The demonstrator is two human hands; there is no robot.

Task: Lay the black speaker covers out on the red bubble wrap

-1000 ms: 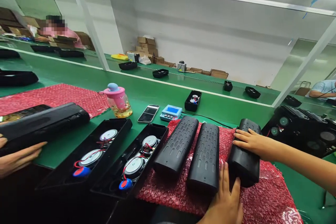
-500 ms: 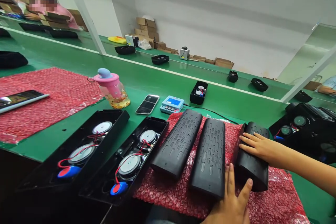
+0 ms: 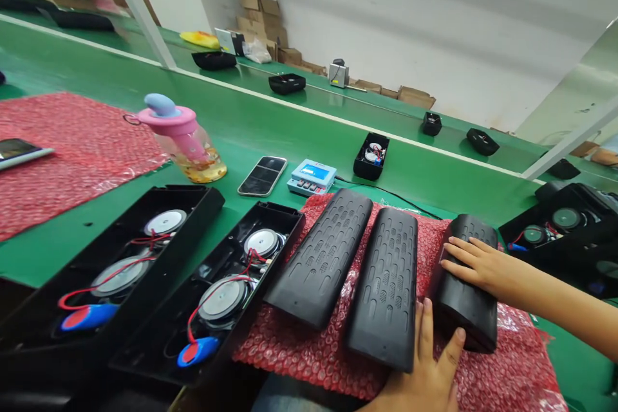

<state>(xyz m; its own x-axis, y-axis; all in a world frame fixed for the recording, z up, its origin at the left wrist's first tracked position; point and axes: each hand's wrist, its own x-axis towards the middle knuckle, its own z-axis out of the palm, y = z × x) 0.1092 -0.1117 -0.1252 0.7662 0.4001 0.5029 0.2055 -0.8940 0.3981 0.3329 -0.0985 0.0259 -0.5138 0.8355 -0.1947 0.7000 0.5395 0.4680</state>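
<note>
Three black speaker housings with slotted grilles lie face up on red bubble wrap (image 3: pixel 309 354). My right hand (image 3: pixel 483 264) rests flat on the rightmost speaker housing (image 3: pixel 466 309), fingers stretched leftward across its top. Below it my left hand (image 3: pixel 425 367) is open, thumb apart, in the gap between that housing and the middle speaker housing (image 3: pixel 383 290); its fingers lie by the middle one's right edge. Beside them is the left speaker housing (image 3: pixel 323 264). Further left, two open speaker shells (image 3: pixel 270 283) (image 3: pixel 178 225) show round drivers, red wires and blue cells.
A light-blue meter (image 3: pixel 313 177) with a cable, a phone (image 3: pixel 263 176) and a pink-lidded bottle (image 3: pixel 186 141) stand behind the shells. More opened speakers (image 3: pixel 555 232) are piled at right. A small open speaker (image 3: pixel 371 156) sits by the green conveyor's edge. A co-worker's sleeve shows top left.
The camera view has shifted, so the shells and bottle appear further left and larger. Both hands keep nearly the same place; the right hand stays on the rightmost housing.
</note>
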